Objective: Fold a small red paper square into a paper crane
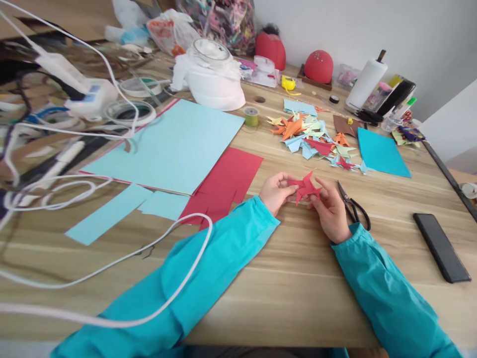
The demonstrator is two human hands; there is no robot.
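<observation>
A small red folded-paper pinwheel (306,187) with several pointed arms is held up between my two hands, just above the table. My left hand (276,193) pinches its left side between thumb and fingers. At its lower right, my right hand (331,210) grips another point, thumb and fingertips closed on the paper. Black-handled scissors (354,205) lie on the table directly beside my right hand. Beyond both hands sits a pile of folded paper pieces (313,136) in orange, pale blue, pale green and red. Red paper sheets (238,174) lie left of my left hand.
Large light-blue sheets (167,144) and cut strips (108,214) lie to the left. A white cable (201,248) loops over my left sleeve. A thread spool (251,117), a turquoise sheet (383,151) and a phone (441,247) lie around. A power strip (91,97) stands far left.
</observation>
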